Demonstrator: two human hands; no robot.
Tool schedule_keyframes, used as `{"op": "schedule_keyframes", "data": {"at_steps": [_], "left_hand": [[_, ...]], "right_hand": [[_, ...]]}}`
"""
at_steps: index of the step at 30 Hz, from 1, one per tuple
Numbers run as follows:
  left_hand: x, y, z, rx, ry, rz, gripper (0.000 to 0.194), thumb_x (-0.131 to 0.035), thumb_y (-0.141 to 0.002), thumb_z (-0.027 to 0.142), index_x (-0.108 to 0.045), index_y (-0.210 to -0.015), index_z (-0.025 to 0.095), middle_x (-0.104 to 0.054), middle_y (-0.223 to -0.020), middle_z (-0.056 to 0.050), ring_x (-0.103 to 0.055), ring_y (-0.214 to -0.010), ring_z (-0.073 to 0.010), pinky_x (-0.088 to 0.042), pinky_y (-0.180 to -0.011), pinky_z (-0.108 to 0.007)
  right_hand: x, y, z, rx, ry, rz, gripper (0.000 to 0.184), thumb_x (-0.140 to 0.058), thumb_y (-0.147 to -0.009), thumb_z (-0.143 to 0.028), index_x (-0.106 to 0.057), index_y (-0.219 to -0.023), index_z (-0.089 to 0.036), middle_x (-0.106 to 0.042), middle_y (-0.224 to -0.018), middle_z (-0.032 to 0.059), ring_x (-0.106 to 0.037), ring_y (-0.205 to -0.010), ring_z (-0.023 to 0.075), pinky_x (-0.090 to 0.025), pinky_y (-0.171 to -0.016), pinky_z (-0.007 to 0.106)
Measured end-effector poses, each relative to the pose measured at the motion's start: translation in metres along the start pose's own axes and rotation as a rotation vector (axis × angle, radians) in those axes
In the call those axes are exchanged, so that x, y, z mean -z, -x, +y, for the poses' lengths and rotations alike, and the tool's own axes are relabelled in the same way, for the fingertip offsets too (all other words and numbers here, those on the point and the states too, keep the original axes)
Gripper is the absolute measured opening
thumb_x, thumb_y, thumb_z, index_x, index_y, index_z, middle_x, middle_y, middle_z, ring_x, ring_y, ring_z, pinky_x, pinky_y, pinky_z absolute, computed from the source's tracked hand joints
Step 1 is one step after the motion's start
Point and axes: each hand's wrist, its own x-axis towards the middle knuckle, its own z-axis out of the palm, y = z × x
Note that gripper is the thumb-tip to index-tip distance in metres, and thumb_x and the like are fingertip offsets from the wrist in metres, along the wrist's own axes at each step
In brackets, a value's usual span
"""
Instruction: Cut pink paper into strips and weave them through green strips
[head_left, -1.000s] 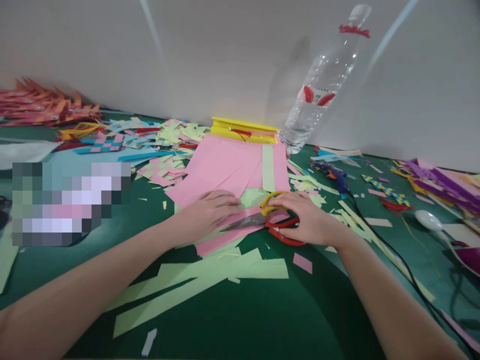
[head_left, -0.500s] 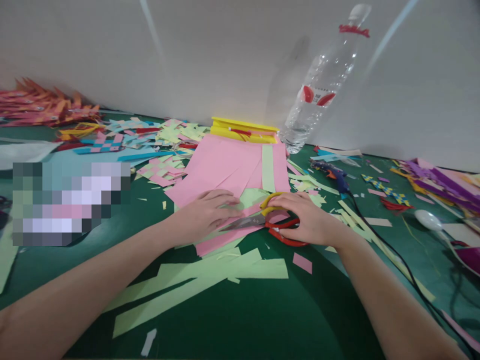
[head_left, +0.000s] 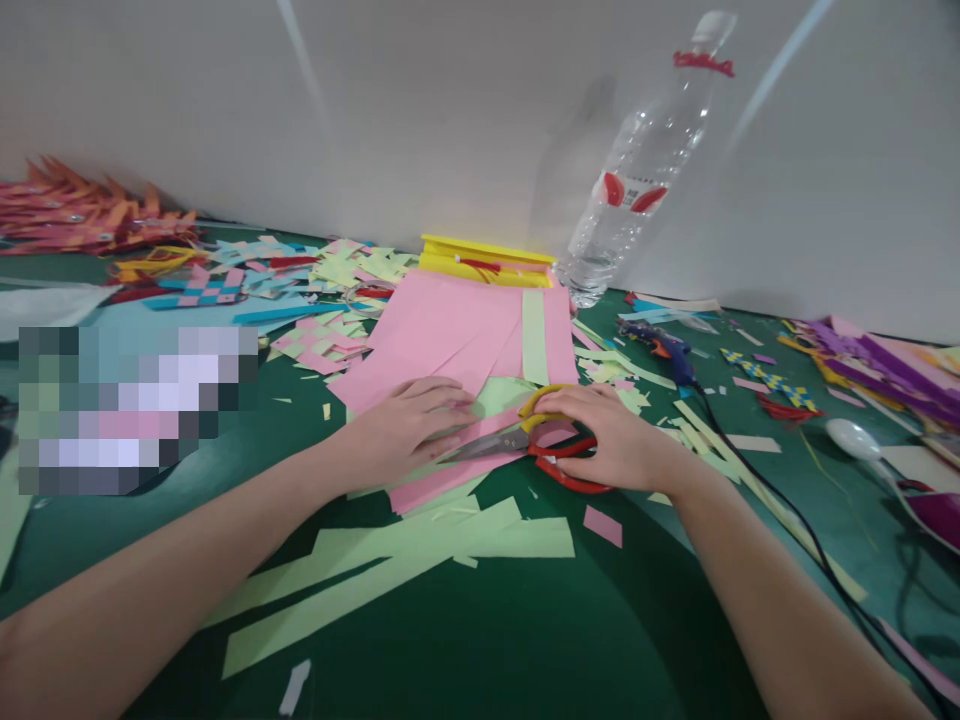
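A pair of scissors (head_left: 499,442) with red and yellow handles lies low over the paper, blades pointing left. My right hand (head_left: 600,430) has its fingers around the scissors' handles. To the left, my left hand (head_left: 412,430) rests palm down with fingers stretched out on pink and light green paper, close to the blade tips. Pink sheets (head_left: 457,320) are spread beyond both hands, and a light green strip (head_left: 535,335) lies on them at the right. Part of the pink strip (head_left: 420,492) under the blades is hidden by my left hand.
Long green strips (head_left: 315,600) lie in front of my hands. A clear bottle (head_left: 626,190) leans on the wall behind. At right are a glue gun (head_left: 667,355) with a black cord and a white spoon (head_left: 855,440). Paper scraps (head_left: 360,262) cover the back left.
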Motion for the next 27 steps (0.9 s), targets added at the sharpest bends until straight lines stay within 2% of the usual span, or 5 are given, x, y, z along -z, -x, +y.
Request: {"op": "schedule_keyframes", "data": {"at_steps": [6, 10, 16, 21, 27], "left_hand": [[0.003, 0.000, -0.001, -0.031, 0.016, 0.000, 0.034, -0.038, -0.100, 0.032, -0.056, -0.126, 0.021, -0.059, -0.129, -0.006, -0.046, -0.125, -0.0207, -0.035, -0.107, -0.042], [0.007, 0.006, -0.008, -0.083, 0.008, -0.039, 0.033, -0.041, -0.099, 0.027, -0.056, -0.128, 0.027, -0.056, -0.133, -0.004, -0.041, -0.128, -0.0203, -0.035, -0.108, -0.041], [0.007, 0.010, -0.012, -0.075, -0.023, -0.067, 0.036, -0.042, -0.097, 0.020, -0.057, -0.127, 0.033, -0.053, -0.137, -0.002, -0.039, -0.130, -0.0216, -0.037, -0.106, -0.042], [0.003, 0.006, -0.010, -0.084, -0.038, -0.081, 0.039, -0.039, -0.098, 0.018, -0.051, -0.133, 0.033, -0.052, -0.137, -0.002, -0.036, -0.132, -0.0212, -0.034, -0.107, -0.042], [0.002, 0.005, -0.009, -0.048, -0.028, -0.125, 0.038, -0.040, -0.098, 0.018, -0.053, -0.132, 0.030, -0.050, -0.139, -0.004, -0.033, -0.134, -0.0230, -0.033, -0.108, -0.043]], "right_hand": [[-0.001, 0.000, 0.001, 0.003, -0.004, 0.010, 0.038, -0.062, -0.075, -0.031, -0.060, -0.112, -0.027, -0.062, -0.123, 0.0062, -0.052, -0.119, 0.0296, -0.036, -0.097, 0.047], [-0.002, 0.000, 0.002, -0.002, -0.003, 0.006, 0.037, -0.062, -0.075, -0.032, -0.060, -0.112, -0.028, -0.062, -0.124, 0.0061, -0.051, -0.120, 0.0298, -0.035, -0.098, 0.048], [0.000, 0.001, 0.003, 0.002, -0.012, 0.018, 0.036, -0.063, -0.075, -0.032, -0.060, -0.111, -0.028, -0.062, -0.123, 0.0053, -0.052, -0.120, 0.0298, -0.035, -0.099, 0.048], [0.002, 0.004, 0.006, -0.024, -0.011, 0.024, 0.039, -0.064, -0.074, -0.028, -0.060, -0.112, -0.030, -0.061, -0.124, 0.0044, -0.051, -0.120, 0.0295, -0.034, -0.101, 0.048], [0.000, 0.003, 0.005, -0.048, -0.029, -0.005, 0.038, -0.063, -0.075, -0.029, -0.057, -0.112, -0.029, -0.059, -0.125, 0.0049, -0.051, -0.119, 0.0289, -0.031, -0.103, 0.050]]}}
